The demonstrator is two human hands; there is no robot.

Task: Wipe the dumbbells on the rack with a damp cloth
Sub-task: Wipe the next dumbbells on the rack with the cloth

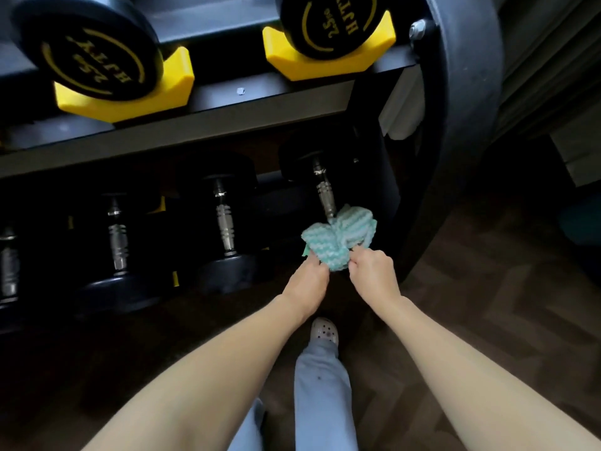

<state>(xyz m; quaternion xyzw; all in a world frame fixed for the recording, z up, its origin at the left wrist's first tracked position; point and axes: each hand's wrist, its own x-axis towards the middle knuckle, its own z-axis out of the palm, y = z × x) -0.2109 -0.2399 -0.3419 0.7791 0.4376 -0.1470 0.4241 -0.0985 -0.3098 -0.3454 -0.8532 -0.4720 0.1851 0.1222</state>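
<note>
Where cloth [338, 234] wraps the handle [325, 193], fingers [320, 262] pinch its ends.

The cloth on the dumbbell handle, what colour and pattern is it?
The cloth is striped teal-green and white, seen in the head view.

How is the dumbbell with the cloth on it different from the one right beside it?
The rightmost dumbbell has the striped cloth bunched round its handle, gripped by the left hand and right hand; the neighbouring dumbbell is bare and untouched. Its near head shows; the rightmost one's is hidden. Both have shiny ribbed handles.
</note>
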